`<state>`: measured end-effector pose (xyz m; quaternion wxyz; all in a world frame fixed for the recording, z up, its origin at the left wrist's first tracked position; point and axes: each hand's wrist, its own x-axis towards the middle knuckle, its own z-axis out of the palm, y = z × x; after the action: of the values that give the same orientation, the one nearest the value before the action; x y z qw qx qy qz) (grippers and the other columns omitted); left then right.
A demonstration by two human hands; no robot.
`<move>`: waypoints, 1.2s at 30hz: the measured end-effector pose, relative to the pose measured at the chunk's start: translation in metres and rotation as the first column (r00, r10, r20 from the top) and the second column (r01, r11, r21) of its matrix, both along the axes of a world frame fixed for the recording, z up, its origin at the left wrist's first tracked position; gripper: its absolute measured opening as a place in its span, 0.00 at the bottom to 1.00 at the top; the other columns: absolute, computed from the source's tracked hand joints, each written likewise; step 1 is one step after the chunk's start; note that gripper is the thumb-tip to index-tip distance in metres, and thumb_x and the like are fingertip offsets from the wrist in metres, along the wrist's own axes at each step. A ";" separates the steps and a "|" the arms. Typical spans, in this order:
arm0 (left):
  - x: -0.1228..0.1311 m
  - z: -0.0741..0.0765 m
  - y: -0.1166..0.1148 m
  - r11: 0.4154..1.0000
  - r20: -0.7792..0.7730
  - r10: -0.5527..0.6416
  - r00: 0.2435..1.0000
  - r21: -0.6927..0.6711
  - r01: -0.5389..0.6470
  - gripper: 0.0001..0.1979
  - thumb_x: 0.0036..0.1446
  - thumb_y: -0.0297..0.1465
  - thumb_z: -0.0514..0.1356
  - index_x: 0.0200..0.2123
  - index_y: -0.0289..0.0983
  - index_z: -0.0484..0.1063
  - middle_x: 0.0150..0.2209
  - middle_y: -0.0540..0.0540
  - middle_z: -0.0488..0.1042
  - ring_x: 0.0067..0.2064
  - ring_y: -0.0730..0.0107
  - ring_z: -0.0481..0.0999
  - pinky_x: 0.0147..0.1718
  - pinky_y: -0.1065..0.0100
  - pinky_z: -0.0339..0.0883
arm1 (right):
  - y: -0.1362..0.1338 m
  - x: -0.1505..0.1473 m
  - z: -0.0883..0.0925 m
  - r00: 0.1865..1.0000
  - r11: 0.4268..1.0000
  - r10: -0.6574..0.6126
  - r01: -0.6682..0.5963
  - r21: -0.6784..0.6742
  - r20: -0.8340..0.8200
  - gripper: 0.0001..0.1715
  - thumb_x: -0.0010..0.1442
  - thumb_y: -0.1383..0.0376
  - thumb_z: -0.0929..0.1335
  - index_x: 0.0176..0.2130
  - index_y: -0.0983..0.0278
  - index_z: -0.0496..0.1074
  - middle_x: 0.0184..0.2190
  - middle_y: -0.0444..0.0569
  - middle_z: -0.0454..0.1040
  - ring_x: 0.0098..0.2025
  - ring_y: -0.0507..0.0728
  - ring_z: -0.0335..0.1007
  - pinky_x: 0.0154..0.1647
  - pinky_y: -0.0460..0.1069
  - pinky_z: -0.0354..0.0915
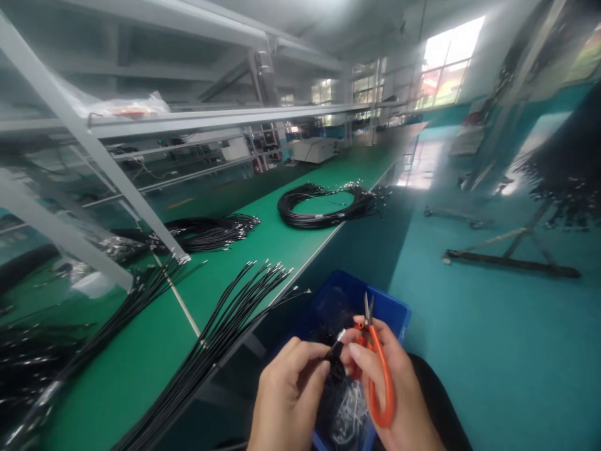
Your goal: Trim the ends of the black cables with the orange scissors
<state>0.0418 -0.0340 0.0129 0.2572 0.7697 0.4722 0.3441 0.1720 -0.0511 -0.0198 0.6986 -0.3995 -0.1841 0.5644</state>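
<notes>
Above a blue bin (398, 308), my left hand (287, 388) pinches a small black piece (334, 352) between thumb and forefinger; it looks like a cable end, though its length is hidden. My right hand (401, 376) is closed around scissors with orange handles (387, 388), their blades pointing up and slightly parted. The right thumb and forefinger meet close to a shiny tip (340, 336) by the black piece. Black parts and clear plastic scraps (350, 410) lie in the bin below. To the left, a bundle of black cables (225, 332) with pale tips lies along the bench edge.
The green bench (263, 247) runs away to the far right. On it sit a coil of black cables (307, 219) and another cable bundle (211, 233). White shelf posts (126, 181) rise at left. A wheeled stand (511, 263) with hanging dark cables stands right.
</notes>
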 end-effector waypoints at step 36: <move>0.003 -0.005 0.005 0.803 0.718 0.209 0.664 -0.513 0.303 0.09 0.56 0.30 0.57 0.25 0.33 0.67 0.19 0.51 0.68 0.22 0.76 0.64 0.24 0.74 0.58 | -0.002 -0.018 0.002 0.939 0.967 0.248 -0.253 0.008 -0.239 0.12 0.54 0.70 0.68 0.40 0.62 0.64 0.26 0.42 0.68 0.25 0.52 0.64 0.27 0.47 0.60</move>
<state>0.0444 -0.0286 0.0081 0.6637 0.4513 0.3858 0.4551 0.1543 -0.0534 -0.0177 0.6334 -0.3103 -0.1419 0.6945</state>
